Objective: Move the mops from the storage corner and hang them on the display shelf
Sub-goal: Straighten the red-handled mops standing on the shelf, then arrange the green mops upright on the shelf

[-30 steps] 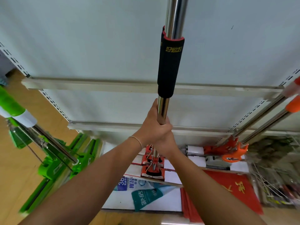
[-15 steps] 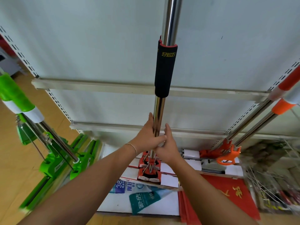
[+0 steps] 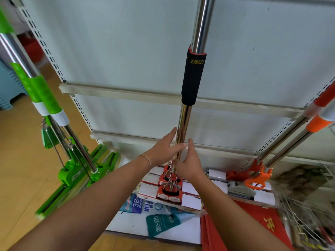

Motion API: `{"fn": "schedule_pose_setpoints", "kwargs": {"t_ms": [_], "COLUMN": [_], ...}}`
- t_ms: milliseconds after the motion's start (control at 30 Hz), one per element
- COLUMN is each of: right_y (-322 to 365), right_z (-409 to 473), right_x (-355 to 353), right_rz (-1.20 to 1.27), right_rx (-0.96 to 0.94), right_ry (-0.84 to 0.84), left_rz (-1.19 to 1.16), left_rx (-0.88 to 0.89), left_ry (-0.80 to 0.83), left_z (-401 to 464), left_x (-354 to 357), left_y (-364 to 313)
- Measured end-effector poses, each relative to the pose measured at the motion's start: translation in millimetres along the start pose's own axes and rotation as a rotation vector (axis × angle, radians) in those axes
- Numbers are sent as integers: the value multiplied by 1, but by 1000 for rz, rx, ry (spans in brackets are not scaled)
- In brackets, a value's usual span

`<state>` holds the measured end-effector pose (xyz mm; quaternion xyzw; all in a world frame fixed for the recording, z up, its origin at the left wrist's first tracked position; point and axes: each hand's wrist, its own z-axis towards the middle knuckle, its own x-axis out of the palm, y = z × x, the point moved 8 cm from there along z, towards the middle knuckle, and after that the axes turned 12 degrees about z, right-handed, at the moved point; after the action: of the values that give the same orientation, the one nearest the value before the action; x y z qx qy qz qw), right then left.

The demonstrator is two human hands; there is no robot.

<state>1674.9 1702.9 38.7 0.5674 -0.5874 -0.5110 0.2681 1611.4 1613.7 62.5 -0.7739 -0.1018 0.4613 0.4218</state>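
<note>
A chrome mop pole with a black foam grip (image 3: 193,78) stands upright against the white display shelf (image 3: 126,51). Its red and white sponge head (image 3: 170,192) is low at the shelf's foot. My left hand (image 3: 163,149) has straight fingers that touch the pole's left side. My right hand (image 3: 190,163) is spread just right of the pole, and its fingertips are beside the metal. Neither hand curls round the pole.
Two green mops (image 3: 47,105) hang at the left, orange mops (image 3: 315,122) lean at the right. Horizontal shelf rails (image 3: 126,95) cross the back panel. Packaged goods (image 3: 163,223) and a red mat (image 3: 262,223) lie on the base. Wooden floor is at the left.
Both hands have let go of the pole: they gripped it a second ago and now their fingers are straight. The view has shifted right, so the green mops show more.
</note>
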Motion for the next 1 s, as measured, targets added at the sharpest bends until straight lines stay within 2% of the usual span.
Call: {"fn": "schedule_pose_setpoints", "kwargs": {"t_ms": [167,400,833,1000], "right_y": [2,15,82,93], "right_z": [-23,-37,-92,-104], "right_x": [-3,24,185,230], "right_rz": [-150,-287,-236,-207], "right_rx": [43,1,-126,-150], "right_ry": [-86,-85,-100,-73], "left_rz": [-15,-10,20,108], "left_rx": [-26,-47,19,58], "left_ry": [-23,-49,-218,-380], "left_z": [-21,-52,-160,-200], "left_x": [-5,-28,-151,-198], "left_y": [9,31,109,129]}}
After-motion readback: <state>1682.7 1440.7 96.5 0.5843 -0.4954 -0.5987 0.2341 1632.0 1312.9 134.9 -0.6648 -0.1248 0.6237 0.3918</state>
